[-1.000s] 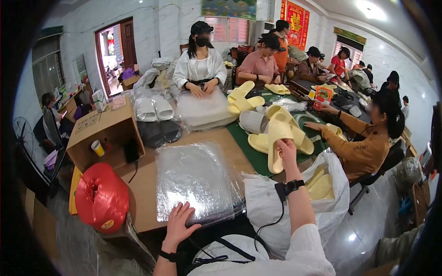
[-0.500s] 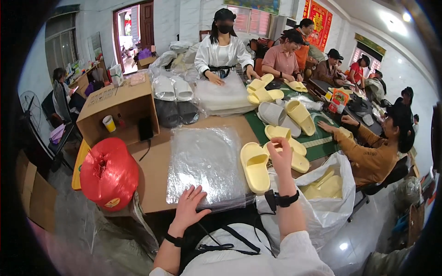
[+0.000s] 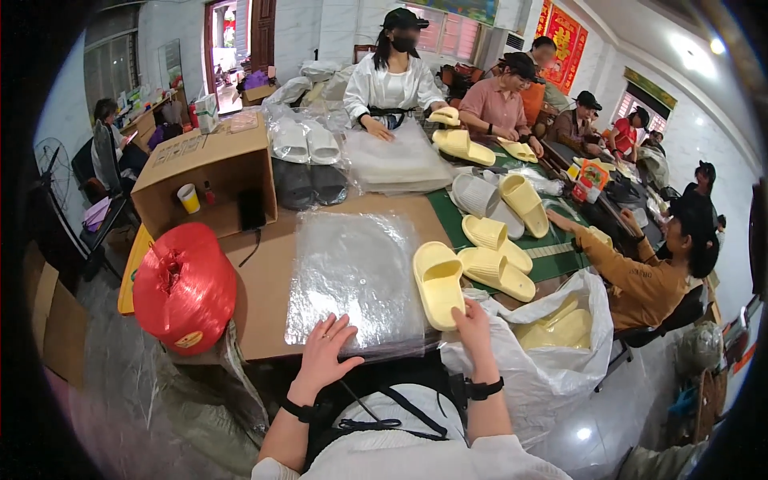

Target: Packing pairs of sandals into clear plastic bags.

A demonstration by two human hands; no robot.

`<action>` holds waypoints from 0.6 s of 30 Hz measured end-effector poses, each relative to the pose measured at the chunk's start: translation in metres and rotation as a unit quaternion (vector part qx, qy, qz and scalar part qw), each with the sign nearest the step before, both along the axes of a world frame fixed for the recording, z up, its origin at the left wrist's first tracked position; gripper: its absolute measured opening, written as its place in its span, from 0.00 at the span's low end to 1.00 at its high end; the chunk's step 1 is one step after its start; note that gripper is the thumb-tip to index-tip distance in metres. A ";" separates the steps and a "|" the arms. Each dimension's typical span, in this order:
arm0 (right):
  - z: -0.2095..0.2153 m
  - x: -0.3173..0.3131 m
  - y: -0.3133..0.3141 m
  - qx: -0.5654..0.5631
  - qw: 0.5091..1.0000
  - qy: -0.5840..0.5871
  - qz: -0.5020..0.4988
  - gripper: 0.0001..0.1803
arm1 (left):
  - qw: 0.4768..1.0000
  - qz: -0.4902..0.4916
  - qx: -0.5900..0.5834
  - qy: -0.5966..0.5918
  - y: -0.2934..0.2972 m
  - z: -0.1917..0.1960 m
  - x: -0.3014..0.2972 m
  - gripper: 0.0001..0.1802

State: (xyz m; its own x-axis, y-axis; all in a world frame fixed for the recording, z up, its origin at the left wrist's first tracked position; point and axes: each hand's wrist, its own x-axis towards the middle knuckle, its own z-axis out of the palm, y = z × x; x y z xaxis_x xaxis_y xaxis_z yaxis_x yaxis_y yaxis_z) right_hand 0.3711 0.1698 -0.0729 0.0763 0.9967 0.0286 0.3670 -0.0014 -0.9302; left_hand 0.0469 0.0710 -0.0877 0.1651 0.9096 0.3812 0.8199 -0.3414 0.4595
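Observation:
My right hand (image 3: 474,330) grips the heel end of a pale yellow slipper (image 3: 438,282) that lies on the brown table, just right of a stack of clear plastic bags (image 3: 354,280). My left hand (image 3: 326,354) rests flat, fingers spread, on the near edge of that stack. More yellow slippers (image 3: 496,268) lie on the green mat (image 3: 445,220) to the right. Both wrists wear black bands.
A red spool of twine (image 3: 186,286) stands at the table's left corner, a cardboard box (image 3: 210,172) behind it. A white sack (image 3: 552,360) with yellow slippers hangs at my right. Several people sit around the table, one sorting bags (image 3: 398,160) opposite me.
My right hand has brought a yellow slipper down from the pile and laid it beside the bag stack. My left hand stays on the stack. The view has tilted down.

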 end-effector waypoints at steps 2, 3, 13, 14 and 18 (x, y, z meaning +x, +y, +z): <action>0.013 -0.005 -0.003 0.037 0.980 0.196 0.017 0.20 | 1.000 -0.005 0.010 -0.003 -0.001 -0.002 -0.001 0.34; 0.028 -0.010 -0.010 0.034 0.980 0.196 0.019 0.20 | 1.000 -0.002 0.007 -0.003 -0.001 -0.002 -0.001 0.34; 0.074 -0.073 -0.047 0.132 0.936 0.284 0.159 0.25 | 1.000 -0.004 -0.016 0.013 0.000 -0.005 0.002 0.36; 0.070 -0.082 -0.046 0.135 0.937 0.264 0.185 0.24 | 1.000 -0.002 -0.017 0.014 -0.001 -0.006 0.003 0.36; 0.037 -0.097 -0.034 0.085 0.977 0.073 0.182 0.23 | 1.000 -0.001 -0.010 0.022 -0.003 -0.003 0.006 0.39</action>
